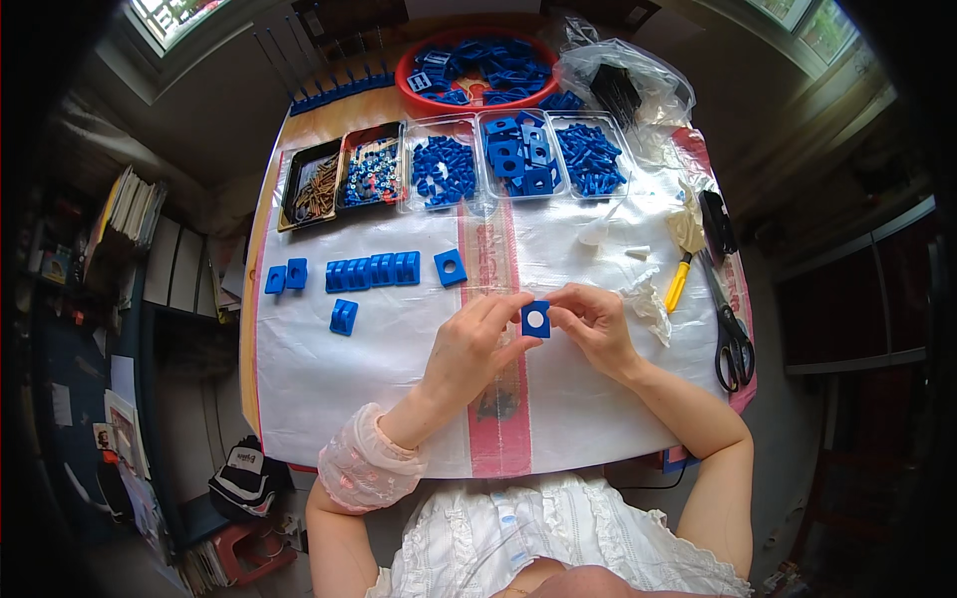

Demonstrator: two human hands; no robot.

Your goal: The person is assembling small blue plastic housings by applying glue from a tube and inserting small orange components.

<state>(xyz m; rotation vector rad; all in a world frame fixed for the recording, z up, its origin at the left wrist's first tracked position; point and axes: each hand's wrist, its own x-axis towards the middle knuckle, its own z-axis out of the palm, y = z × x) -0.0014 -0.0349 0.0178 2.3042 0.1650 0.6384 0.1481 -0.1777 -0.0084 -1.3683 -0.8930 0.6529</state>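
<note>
Between my two hands, above the white sheet, is a small square blue plastic piece with a round hole that shows white through it. My left hand pinches its left side between thumb and fingers. The fingertips of my right hand grip its upper right edge. Just beyond my left hand lies another blue holed piece. Farther left stands a row of blue pieces set side by side. A ridged blue piece is nearer me, and two holed pieces lie at the left edge.
Across the back stand trays of screws, small mixed parts, blue pegs, square pieces and more pegs. Behind them is a red basin of blue parts. Black scissors and a yellow-handled tool lie right.
</note>
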